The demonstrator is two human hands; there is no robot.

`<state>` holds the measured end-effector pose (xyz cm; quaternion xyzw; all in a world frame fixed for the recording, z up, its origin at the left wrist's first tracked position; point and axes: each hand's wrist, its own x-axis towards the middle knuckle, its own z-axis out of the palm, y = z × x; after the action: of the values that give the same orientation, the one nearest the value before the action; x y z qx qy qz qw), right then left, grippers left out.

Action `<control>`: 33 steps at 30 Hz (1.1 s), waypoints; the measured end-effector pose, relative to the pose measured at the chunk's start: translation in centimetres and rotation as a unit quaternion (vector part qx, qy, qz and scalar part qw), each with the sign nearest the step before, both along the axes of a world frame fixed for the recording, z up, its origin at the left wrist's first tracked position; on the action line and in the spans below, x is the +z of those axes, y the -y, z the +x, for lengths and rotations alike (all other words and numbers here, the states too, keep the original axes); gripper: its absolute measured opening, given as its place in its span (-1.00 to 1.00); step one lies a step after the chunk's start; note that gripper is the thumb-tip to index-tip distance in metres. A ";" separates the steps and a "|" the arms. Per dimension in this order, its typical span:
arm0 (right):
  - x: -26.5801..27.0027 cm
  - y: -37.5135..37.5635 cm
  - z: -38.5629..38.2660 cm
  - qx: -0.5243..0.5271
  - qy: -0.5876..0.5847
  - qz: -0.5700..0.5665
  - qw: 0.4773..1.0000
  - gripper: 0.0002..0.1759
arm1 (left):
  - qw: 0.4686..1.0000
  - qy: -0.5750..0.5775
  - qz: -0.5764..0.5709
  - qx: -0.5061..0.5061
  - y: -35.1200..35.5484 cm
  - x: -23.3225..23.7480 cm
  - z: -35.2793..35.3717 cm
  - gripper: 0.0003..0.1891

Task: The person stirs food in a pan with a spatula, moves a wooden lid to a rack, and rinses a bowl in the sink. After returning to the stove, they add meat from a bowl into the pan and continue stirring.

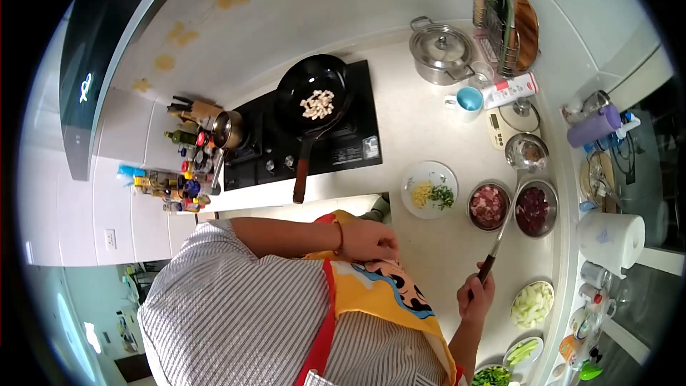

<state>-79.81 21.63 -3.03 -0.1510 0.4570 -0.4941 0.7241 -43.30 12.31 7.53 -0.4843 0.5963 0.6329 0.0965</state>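
Observation:
My right hand (476, 294) is wrapped round the dark grip of a long metal ladle (506, 220). The ladle's round head reaches up past two metal bowls, one of pinkish cut meat (488, 206) and one of dark red meat (533, 209). In front of my apron (386, 293), my left hand (368, 240) has its fingers curled in, with nothing visible in them. A white plate (414, 204) with chopped yellow and green bits lies beyond that hand. On the black cooktop (363, 111), a dark frying pan (293, 89) contains small pale pieces.
A lidded steel pot (437, 64), a blue-and-white mug (468, 101) and a kitchen scale (496, 131) stand at the back. Bowls of cut vegetables (532, 305) sit at lower right. A small saucepan (227, 129) and several bottles (189, 189) crowd the left.

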 end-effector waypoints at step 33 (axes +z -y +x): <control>8.9 -5.7 0.4 0.011 -0.203 0.007 0.979 -0.59 | 0.901 -0.125 -0.136 0.393 5.9 -15.4 -10.1 -0.72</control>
<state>-79.39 27.30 5.86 -0.2480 0.5966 -0.4417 0.6224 -53.37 6.38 -7.84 -0.6043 0.4449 0.5879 -0.3020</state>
